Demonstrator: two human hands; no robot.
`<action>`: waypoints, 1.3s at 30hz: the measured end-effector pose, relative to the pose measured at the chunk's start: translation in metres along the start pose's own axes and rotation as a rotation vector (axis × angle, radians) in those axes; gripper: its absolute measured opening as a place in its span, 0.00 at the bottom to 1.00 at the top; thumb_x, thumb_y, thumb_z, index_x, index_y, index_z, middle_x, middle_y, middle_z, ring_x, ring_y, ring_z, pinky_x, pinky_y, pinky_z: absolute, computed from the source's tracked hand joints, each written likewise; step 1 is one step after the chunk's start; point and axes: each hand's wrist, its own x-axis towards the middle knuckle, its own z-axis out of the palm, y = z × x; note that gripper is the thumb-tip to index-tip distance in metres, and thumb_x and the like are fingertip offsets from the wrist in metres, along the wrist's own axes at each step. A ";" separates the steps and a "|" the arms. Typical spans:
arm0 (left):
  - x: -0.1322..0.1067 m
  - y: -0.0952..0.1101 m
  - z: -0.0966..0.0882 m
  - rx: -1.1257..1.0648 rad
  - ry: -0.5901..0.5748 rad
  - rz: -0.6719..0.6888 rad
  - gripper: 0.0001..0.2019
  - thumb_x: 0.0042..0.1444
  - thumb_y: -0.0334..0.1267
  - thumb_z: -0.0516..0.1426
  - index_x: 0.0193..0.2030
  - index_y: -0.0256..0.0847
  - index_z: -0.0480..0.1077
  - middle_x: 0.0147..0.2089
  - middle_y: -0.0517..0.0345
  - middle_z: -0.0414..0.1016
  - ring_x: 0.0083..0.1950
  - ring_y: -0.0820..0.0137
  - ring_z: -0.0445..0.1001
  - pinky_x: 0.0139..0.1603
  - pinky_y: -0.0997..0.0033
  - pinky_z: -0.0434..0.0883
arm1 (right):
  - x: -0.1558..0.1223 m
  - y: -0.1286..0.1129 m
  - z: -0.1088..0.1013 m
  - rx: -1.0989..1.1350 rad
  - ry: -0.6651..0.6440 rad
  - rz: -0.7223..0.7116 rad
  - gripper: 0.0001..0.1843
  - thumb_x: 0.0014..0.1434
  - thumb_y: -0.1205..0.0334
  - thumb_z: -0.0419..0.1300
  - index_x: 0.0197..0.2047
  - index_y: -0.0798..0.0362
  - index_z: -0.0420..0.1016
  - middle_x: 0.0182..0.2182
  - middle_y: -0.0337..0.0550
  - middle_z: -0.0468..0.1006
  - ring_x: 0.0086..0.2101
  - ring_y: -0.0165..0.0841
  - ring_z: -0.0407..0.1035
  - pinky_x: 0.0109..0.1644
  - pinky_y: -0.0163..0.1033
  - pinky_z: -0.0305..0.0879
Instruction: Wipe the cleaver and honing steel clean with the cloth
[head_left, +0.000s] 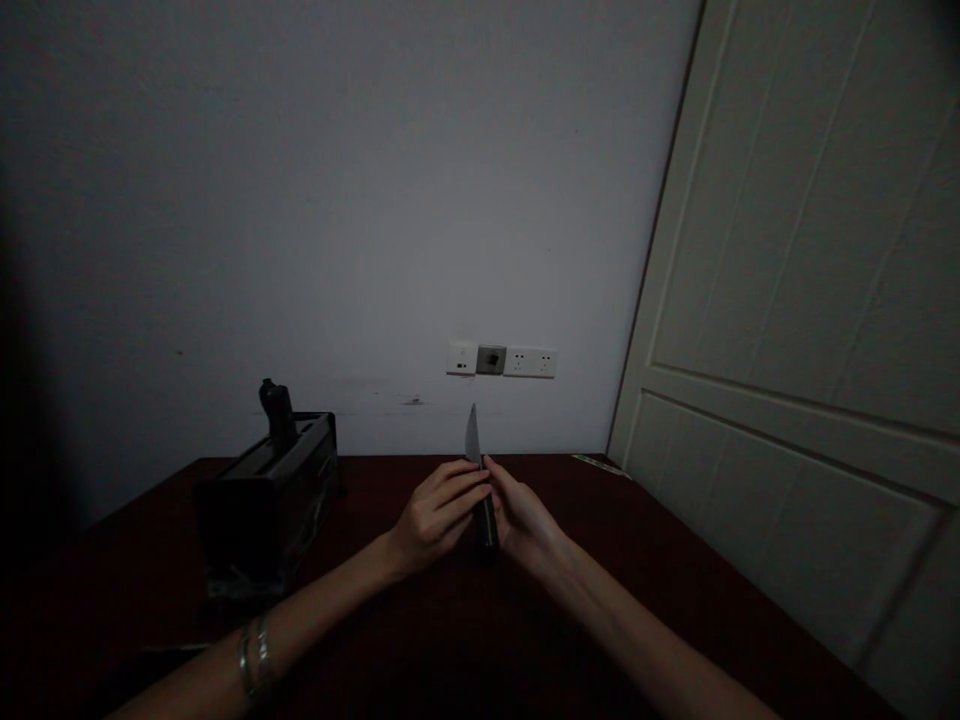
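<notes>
Both the left hand (437, 512) and right hand (520, 515) are clamping their fingers around an upright knife (480, 480), so a slipping grip is risking a cut from the blade.

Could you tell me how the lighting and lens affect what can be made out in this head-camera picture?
Head view: dim and underexposed, with dark vignetting at the left edge and corners; the knife block is nearly a silhouette on the dark red table; the knife blade between left hand and right hand catches faint light; the door leans from wide-angle distortion.
</notes>
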 end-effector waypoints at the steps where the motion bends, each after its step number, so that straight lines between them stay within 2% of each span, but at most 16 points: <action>1: -0.002 0.001 -0.001 0.050 0.011 0.010 0.22 0.53 0.26 0.52 0.56 0.39 0.62 0.46 0.45 0.71 0.52 0.61 0.66 0.45 0.56 0.70 | 0.000 0.002 0.000 0.020 0.022 0.001 0.16 0.51 0.50 0.59 0.25 0.56 0.68 0.13 0.33 0.68 0.14 0.23 0.61 0.19 0.29 0.59; 4: -0.005 0.004 -0.002 0.187 0.048 0.037 0.22 0.52 0.27 0.54 0.55 0.39 0.63 0.37 0.50 0.71 0.43 0.64 0.67 0.41 0.60 0.69 | -0.002 0.006 0.002 0.089 0.084 0.018 0.15 0.46 0.53 0.64 0.24 0.57 0.69 0.13 0.33 0.67 0.13 0.21 0.58 0.17 0.27 0.55; 7: -0.008 0.006 -0.002 0.260 0.049 0.051 0.21 0.52 0.29 0.54 0.54 0.40 0.64 0.35 0.53 0.70 0.39 0.67 0.65 0.39 0.63 0.68 | -0.004 0.008 0.004 0.070 0.124 -0.009 0.16 0.43 0.52 0.66 0.22 0.58 0.69 0.12 0.31 0.64 0.13 0.20 0.55 0.16 0.27 0.52; 11: -0.012 0.009 0.000 0.297 0.023 0.064 0.20 0.53 0.29 0.53 0.54 0.41 0.63 0.35 0.54 0.72 0.37 0.67 0.65 0.38 0.64 0.66 | -0.006 0.011 0.005 0.010 0.176 -0.022 0.18 0.40 0.52 0.67 0.19 0.58 0.68 0.12 0.32 0.64 0.14 0.20 0.55 0.16 0.27 0.51; 15: -0.017 0.014 0.000 0.283 -0.024 0.049 0.22 0.53 0.28 0.52 0.56 0.40 0.60 0.38 0.52 0.71 0.39 0.66 0.66 0.39 0.63 0.66 | -0.004 0.015 0.003 -0.065 0.211 -0.051 0.22 0.38 0.49 0.67 0.14 0.56 0.64 0.09 0.31 0.60 0.12 0.20 0.53 0.15 0.28 0.48; 17: -0.019 0.017 -0.001 0.239 -0.102 -0.005 0.24 0.52 0.27 0.52 0.58 0.39 0.59 0.40 0.50 0.70 0.40 0.65 0.65 0.41 0.61 0.66 | -0.001 0.017 0.000 -0.107 0.198 -0.101 0.23 0.37 0.47 0.66 0.14 0.57 0.64 0.09 0.32 0.62 0.13 0.21 0.55 0.16 0.29 0.50; 20: -0.022 0.025 -0.005 0.134 -0.252 -0.179 0.28 0.51 0.26 0.51 0.61 0.41 0.55 0.45 0.48 0.67 0.44 0.63 0.65 0.42 0.59 0.66 | 0.001 0.017 -0.004 -0.174 0.186 -0.147 0.23 0.39 0.45 0.65 0.19 0.59 0.70 0.11 0.35 0.65 0.15 0.23 0.59 0.18 0.29 0.52; 23: -0.025 0.034 -0.014 0.046 -0.303 -0.281 0.32 0.52 0.27 0.50 0.64 0.41 0.46 0.52 0.44 0.62 0.50 0.61 0.63 0.47 0.56 0.65 | -0.001 0.013 -0.004 -0.178 0.181 -0.149 0.22 0.42 0.45 0.64 0.25 0.60 0.73 0.14 0.36 0.67 0.15 0.24 0.60 0.18 0.30 0.55; 25: -0.028 0.040 -0.026 0.013 -0.294 -0.264 0.33 0.52 0.26 0.50 0.65 0.41 0.43 0.54 0.42 0.60 0.54 0.60 0.61 0.49 0.55 0.65 | -0.003 0.011 -0.004 -0.119 0.166 -0.149 0.20 0.45 0.48 0.63 0.26 0.60 0.72 0.16 0.37 0.69 0.17 0.24 0.61 0.18 0.30 0.58; 28: -0.037 0.048 -0.049 0.011 -0.332 -0.264 0.31 0.52 0.23 0.48 0.63 0.42 0.49 0.52 0.43 0.61 0.52 0.62 0.62 0.49 0.57 0.66 | -0.004 0.012 -0.008 -0.011 0.161 -0.123 0.17 0.48 0.52 0.62 0.27 0.60 0.71 0.19 0.37 0.68 0.19 0.22 0.61 0.19 0.28 0.61; 31: -0.055 0.052 -0.077 0.046 -0.423 -0.299 0.27 0.51 0.22 0.47 0.59 0.41 0.55 0.51 0.44 0.63 0.52 0.63 0.63 0.50 0.57 0.66 | 0.001 0.020 -0.018 0.121 0.141 -0.086 0.14 0.50 0.55 0.61 0.27 0.59 0.69 0.18 0.34 0.65 0.16 0.19 0.58 0.14 0.24 0.55; 34: -0.080 0.053 -0.108 0.097 -0.514 -0.352 0.24 0.51 0.22 0.47 0.54 0.42 0.61 0.52 0.45 0.64 0.54 0.62 0.62 0.53 0.55 0.65 | 0.010 0.032 -0.030 0.367 0.004 -0.013 0.13 0.54 0.57 0.59 0.26 0.57 0.65 0.17 0.32 0.62 0.14 0.17 0.54 0.11 0.21 0.48; 39: -0.124 0.058 -0.164 0.239 -0.704 -0.533 0.19 0.51 0.24 0.47 0.47 0.43 0.67 0.52 0.50 0.66 0.55 0.64 0.63 0.55 0.61 0.63 | 0.012 0.049 -0.048 0.571 -0.165 0.064 0.12 0.59 0.57 0.52 0.28 0.55 0.60 0.16 0.29 0.60 0.13 0.17 0.52 0.11 0.20 0.46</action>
